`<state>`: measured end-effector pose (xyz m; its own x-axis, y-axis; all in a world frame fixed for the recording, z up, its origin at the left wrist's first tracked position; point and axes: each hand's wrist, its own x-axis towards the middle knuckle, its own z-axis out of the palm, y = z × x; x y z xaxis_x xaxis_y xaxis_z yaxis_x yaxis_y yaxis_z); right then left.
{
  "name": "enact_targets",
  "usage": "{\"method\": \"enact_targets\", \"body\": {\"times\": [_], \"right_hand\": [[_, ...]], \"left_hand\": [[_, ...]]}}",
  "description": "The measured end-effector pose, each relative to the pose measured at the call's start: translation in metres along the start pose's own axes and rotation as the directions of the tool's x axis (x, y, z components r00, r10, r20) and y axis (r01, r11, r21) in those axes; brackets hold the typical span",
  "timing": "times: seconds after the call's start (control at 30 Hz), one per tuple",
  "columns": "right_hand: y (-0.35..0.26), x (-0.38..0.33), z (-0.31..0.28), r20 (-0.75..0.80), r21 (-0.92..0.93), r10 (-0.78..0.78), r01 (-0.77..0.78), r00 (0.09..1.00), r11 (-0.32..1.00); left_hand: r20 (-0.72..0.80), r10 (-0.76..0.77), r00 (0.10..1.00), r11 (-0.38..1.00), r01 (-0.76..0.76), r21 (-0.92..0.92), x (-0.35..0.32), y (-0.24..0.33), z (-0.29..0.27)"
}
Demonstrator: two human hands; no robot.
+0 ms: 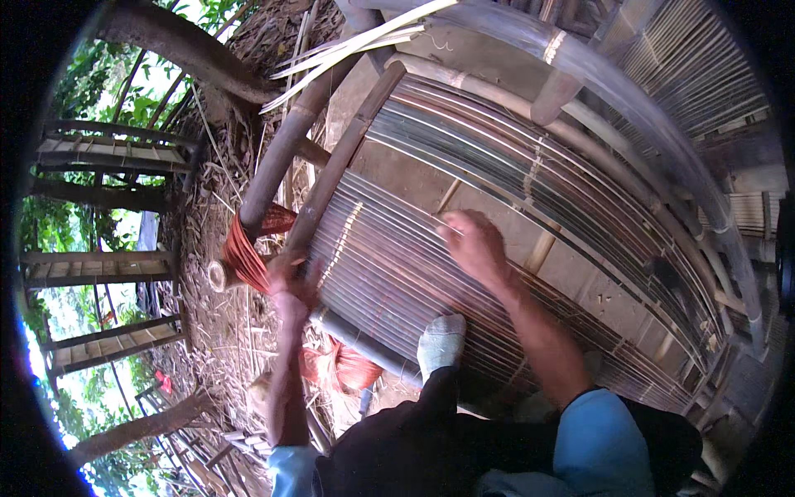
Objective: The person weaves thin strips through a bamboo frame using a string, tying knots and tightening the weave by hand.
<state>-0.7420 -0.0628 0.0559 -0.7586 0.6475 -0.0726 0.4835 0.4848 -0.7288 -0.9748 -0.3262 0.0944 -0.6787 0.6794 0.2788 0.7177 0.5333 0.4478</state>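
Observation:
A panel of thin dark bamboo slats [389, 257] lies in front of me, with a pale row of binding [341, 240] across it near the left end. My left hand [291, 280] is at that end, by the bamboo end bar [344, 153]; motion smears its fingers. Over the panel's far edge, my right hand [476, 244] is closed, fingers curled together. Whatever it pinches is too small to make out. My foot in a grey sock [441, 344] rests on the near slats. Farther off, a second band of slats [497, 153] runs within the same frame.
Thick bamboo poles [530, 33] border the far side. Reddish cloth strips [244, 253] wrap a pole at the left, and more reddish strips [344, 364] hang below. Pale split strips [356, 45] lie at the top. Bamboo benches [108, 269] stand at the left beyond littered ground.

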Motion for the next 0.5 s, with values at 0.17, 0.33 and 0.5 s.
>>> {"method": "enact_targets", "body": {"times": [0.17,0.33,0.5], "right_hand": [[0.064,-0.005,0.016,0.071,0.048,0.224,-0.228,0.972,0.972],[0.083,0.009,0.042,0.266,0.363,0.23,-0.318,0.936,0.876],[0.086,0.034,0.045,0.388,0.308,0.095,-0.227,0.917,0.924]], "left_hand": [[-0.029,0.149,0.988,0.973,-0.152,-0.176,0.016,0.096,0.131],[-0.027,0.13,0.991,0.981,-0.133,-0.14,-0.007,0.093,0.175],[-0.006,0.185,0.983,0.982,-0.184,0.047,0.001,0.11,0.166]]}}
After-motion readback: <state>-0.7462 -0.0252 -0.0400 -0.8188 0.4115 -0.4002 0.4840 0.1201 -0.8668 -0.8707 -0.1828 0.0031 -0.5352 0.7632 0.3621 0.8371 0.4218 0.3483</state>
